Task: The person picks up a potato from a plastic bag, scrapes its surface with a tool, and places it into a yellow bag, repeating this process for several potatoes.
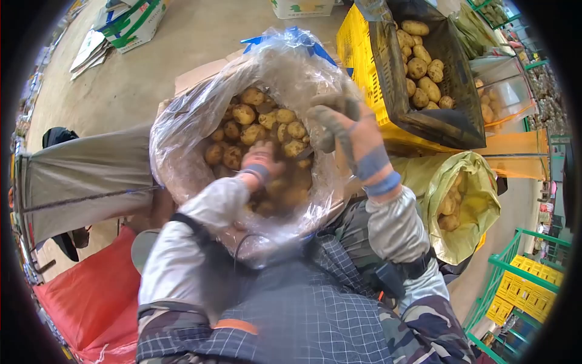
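Note:
A clear plastic liner (176, 145) hangs open inside a box before me, with many potatoes (253, 134) heaped in it. My left hand (260, 161), gloved, reaches down among the potatoes. Motion smears its fingers, so their grip cannot be made out. Over the right side of the liner, my right hand (351, 130) is raised, in a glove with grey-coated fingers and blue bands at the wrist. Its fingers are curled; a dark, rounded shape by them is too blurred to name.
A black-lined yellow crate (361, 54) of potatoes stands at the upper right. Below it is a yellow-green sack (436, 233) holding more. Grey cloth (91, 176) and red cloth (91, 297) lie left. A green-and-white carton (133, 27) stands farther back.

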`<state>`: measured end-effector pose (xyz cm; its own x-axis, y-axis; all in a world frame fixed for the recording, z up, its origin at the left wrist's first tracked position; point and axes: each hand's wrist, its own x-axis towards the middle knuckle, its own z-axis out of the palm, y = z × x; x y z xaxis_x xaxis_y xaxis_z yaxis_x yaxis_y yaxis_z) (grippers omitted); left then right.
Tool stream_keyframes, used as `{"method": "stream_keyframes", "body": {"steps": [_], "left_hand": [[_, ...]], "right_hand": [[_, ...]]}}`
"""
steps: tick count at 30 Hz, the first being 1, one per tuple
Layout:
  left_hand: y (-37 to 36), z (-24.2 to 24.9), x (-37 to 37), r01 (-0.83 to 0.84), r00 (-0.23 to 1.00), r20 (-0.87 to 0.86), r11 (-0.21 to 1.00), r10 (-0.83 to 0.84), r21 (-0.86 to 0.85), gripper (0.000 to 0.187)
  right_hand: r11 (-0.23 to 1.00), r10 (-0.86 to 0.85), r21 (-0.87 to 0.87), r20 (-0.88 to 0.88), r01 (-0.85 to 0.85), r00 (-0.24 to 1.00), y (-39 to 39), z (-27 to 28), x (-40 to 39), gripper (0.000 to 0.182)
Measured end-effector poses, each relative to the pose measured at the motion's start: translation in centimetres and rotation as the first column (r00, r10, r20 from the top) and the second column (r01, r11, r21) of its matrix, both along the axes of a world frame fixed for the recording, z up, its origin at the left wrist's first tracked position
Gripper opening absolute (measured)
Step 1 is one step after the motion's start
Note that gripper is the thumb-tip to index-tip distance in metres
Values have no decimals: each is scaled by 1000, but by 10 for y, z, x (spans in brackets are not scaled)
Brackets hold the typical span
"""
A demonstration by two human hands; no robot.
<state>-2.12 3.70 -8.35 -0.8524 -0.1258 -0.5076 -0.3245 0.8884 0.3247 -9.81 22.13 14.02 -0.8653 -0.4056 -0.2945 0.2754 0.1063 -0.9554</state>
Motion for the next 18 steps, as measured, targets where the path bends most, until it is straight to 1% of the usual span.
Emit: {"method": "stream_keyframes", "body": {"steps": [1,4,6,7,8,10,11,12,13,15,16,17,18], "left_hand": [[22,-28,-5,6,996,-85,993,-17,-120,90],[86,-29,-24,-46,998,35,993,51,-113,95],[106,-52,-29,-169,985,-46,972,164,-162,100],[112,-56,-32,-230,972,-89,955,217,-185,103],[112,-61,-32,-196,979,-88,968,184,-155,102],[93,-46,-34,-123,990,-85,987,114,-100,101],[75,-38,-37,-63,994,-82,994,70,86,100],[48,-31,-40,-4,996,-86,964,28,264,99],[19,-29,-45,57,995,-101,900,-15,432,97],[-40,-85,-51,0,1000,-14,724,13,689,92],[-71,-86,-64,-98,994,22,813,104,574,96],[-89,-83,-68,-202,978,50,875,201,440,100],[-88,-64,-68,-178,984,88,891,155,418,102]], "right_hand": [[993,-58,-97,62,64,996,2,7,0,29],[980,-195,-24,54,197,979,3,-10,-7,30],[986,-150,-63,93,157,984,2,-5,-7,28],[987,-128,-86,113,138,985,2,0,-9,28],[989,-111,-92,86,118,990,2,2,-10,28],[991,-79,-109,35,83,996,5,5,-10,28],[990,-79,-112,30,82,996,8,5,-11,28],[989,-78,-120,23,81,997,11,5,-12,28],[988,-80,-130,12,81,997,13,6,-13,28],[987,-89,-135,21,91,996,20,11,-17,27],[986,-93,-134,30,96,995,24,13,-19,26],[990,-89,-111,12,90,996,27,17,-17,25],[993,-82,-89,-9,81,997,29,21,-17,24]]}}
